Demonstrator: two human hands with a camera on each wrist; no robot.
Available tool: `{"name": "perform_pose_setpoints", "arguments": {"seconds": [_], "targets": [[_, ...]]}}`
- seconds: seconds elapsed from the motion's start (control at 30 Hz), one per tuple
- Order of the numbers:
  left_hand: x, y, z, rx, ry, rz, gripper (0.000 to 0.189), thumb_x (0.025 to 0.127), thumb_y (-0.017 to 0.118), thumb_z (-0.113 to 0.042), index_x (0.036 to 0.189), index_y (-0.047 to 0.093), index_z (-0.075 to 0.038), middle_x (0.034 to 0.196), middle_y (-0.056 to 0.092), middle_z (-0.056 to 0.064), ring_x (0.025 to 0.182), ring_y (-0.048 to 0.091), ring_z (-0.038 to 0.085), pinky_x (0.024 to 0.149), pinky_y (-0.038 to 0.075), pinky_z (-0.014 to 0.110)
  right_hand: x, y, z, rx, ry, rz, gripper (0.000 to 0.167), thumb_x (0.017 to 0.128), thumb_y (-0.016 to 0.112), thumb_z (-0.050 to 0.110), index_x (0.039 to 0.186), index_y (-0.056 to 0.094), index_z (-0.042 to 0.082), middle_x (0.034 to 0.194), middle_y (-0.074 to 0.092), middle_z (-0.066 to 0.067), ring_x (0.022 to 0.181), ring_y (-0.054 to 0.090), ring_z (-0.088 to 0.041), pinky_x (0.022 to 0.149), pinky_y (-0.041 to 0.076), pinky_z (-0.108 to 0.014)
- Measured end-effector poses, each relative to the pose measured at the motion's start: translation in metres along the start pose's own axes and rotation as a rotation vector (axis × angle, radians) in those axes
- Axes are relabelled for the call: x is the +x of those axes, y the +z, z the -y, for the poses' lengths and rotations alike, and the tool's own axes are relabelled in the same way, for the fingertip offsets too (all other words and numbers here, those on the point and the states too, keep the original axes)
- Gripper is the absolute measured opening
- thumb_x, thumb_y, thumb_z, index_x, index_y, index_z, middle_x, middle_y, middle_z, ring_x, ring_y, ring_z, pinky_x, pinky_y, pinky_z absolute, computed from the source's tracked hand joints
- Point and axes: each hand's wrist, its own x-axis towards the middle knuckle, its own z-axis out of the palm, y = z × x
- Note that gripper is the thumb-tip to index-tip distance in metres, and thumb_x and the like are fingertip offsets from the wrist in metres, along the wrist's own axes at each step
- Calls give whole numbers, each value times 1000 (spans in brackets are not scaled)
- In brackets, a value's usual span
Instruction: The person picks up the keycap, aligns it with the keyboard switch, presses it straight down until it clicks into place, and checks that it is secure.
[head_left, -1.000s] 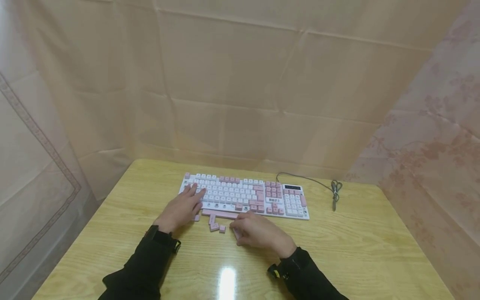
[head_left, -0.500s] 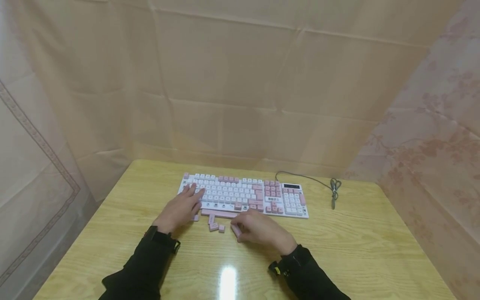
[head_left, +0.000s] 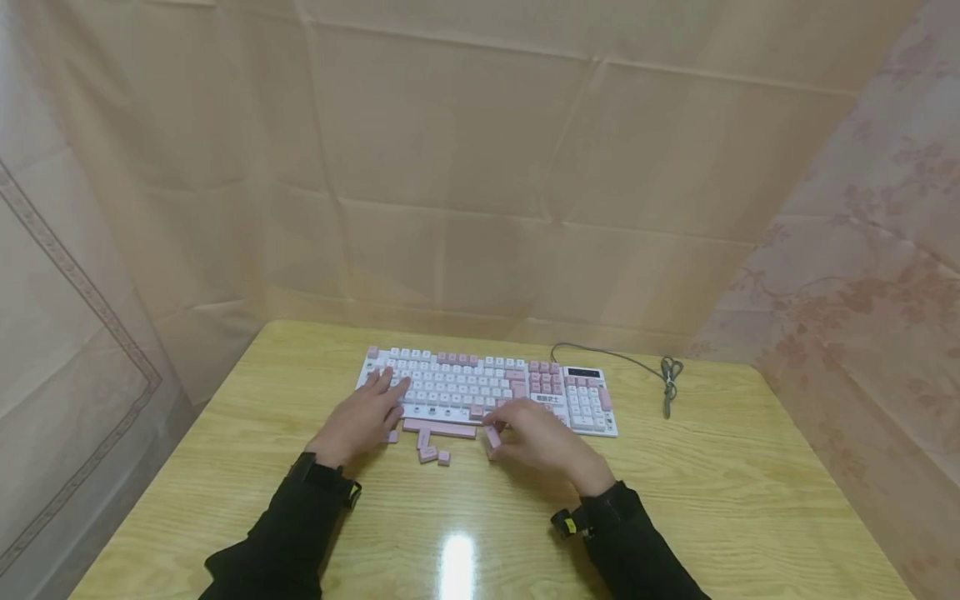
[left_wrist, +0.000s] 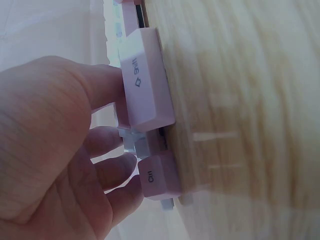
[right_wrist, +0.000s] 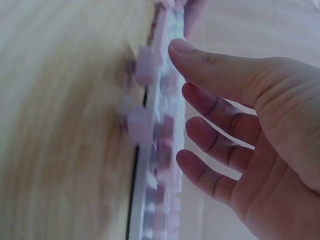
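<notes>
A white and pink keyboard (head_left: pixel 457 392) lies on the wooden table. My left hand (head_left: pixel 360 423) rests on its left end with the fingers spread. In the left wrist view, a pink Shift key (left_wrist: pixel 145 82) and a pink Ctrl key (left_wrist: pixel 160 175) sit in front of that hand's thumb and fingers. My right hand (head_left: pixel 543 437) hovers low at the keyboard's front edge, by a loose pink key (head_left: pixel 491 436). Its relaxed fingers show nothing between them in the right wrist view, where two blurred pink keys (right_wrist: pixel 145 65) appear beside the thumb; the index finger is hidden.
A long pink spacebar (head_left: pixel 438 428) lies along the keyboard's front edge. Before it are several loose pink keycaps (head_left: pixel 427 454) on the table (head_left: pixel 420 533). The bundled grey cable (head_left: pixel 669 383) lies at the back right, near the curtain (head_left: pixel 450 167).
My right hand has moved right and slightly away from me, towards the keyboard. The pink key by its fingertips has shifted the same way. My left hand has stayed in place.
</notes>
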Motion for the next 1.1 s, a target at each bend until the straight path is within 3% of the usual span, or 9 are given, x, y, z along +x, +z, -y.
{"name": "perform_pose_setpoints", "arguments": {"seconds": [0.2,0.5,0.8,1.1], "targets": [[1,0,1,0,-4,-2,49,104,56,-18,148,48,1,154,36,32,143,31,50,114,29,59,-8,-15,-18,45,92,-55,46,82,84,12,125,69,2,108,70,-2,95,64,-17,84,54,-35],[1,0,1,-14,-12,11,49,105,56,-19,149,47,1,155,34,32,144,29,49,114,29,59,-25,-32,-46,58,142,-137,42,84,81,7,123,69,1,107,70,-5,95,65,-22,84,55,-41],[2,2,3,-7,-12,5,49,104,56,-19,149,47,-1,154,36,32,144,30,49,113,30,59,-45,-43,-75,85,261,-130,41,87,82,14,124,69,3,107,68,-4,97,62,-22,84,52,-43],[1,1,3,-17,-15,15,50,105,55,-19,150,46,-1,155,34,32,144,29,50,114,29,59,-63,-52,-94,85,303,-140,40,85,82,12,122,69,2,96,66,-3,88,59,-20,78,50,-39]]}}
